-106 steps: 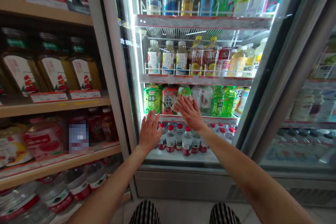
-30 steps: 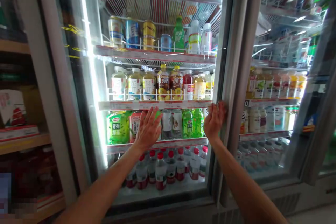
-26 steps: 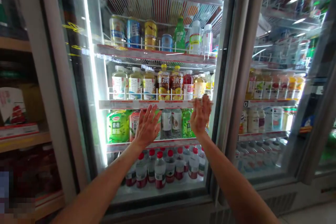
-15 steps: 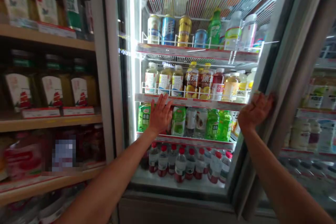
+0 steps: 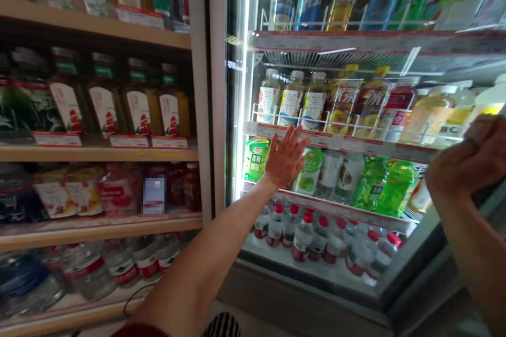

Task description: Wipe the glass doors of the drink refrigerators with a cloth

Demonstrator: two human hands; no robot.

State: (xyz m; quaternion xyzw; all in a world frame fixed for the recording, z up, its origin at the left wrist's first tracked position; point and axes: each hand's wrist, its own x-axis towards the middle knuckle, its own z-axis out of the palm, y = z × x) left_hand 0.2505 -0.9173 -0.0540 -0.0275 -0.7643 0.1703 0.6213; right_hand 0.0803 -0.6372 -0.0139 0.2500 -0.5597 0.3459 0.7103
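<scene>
A green-labelled bottle (image 5: 311, 169) is partly covered by the widely spread left hand (image 5: 285, 161); whether anything is gripped by the blurred right hand (image 5: 464, 160) cannot be told.

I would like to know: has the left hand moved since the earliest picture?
Yes. Judged against the leftmost bright-green bottle, the left hand has moved up and to the right.

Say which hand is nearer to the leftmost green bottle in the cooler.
Left. The left hand is just to the right of the green bottle in the picture; the right hand is far across, at the picture's right edge.
</scene>
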